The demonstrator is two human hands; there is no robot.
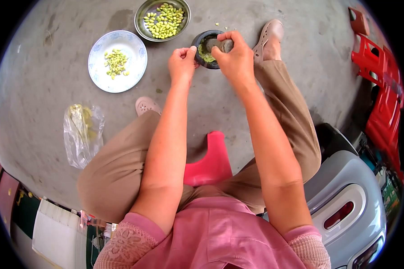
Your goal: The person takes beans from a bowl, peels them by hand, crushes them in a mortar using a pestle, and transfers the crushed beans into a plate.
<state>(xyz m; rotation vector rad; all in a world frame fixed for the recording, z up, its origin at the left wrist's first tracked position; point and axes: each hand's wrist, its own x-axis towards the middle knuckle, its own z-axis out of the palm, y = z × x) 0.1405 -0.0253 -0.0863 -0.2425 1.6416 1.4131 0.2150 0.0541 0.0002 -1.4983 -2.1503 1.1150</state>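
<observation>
Between my feet on the floor stands a dark stone mortar (213, 65) with mashed green stuff (206, 55) inside. My left hand (182, 67) is closed at its left side, thumb up by the rim and fingers curled against the outer wall. In my right hand (236, 57) is a grey stone pestle (226, 45), gripped from above, its lower end down in the mortar. Left of the mortar lies a white plate (96, 62) with chopped green pieces (116, 63). Behind it, a metal bowl (142, 32) holds whole green beans (164, 20).
A clear plastic bag (81, 143) with something yellowish inside lies on the concrete floor at left. A pink stool (211, 168) is beneath me. Red plastic chairs (384, 103) and a grey plastic stool (348, 179) stand at right. A few crumbs (217, 24) lie beyond the mortar.
</observation>
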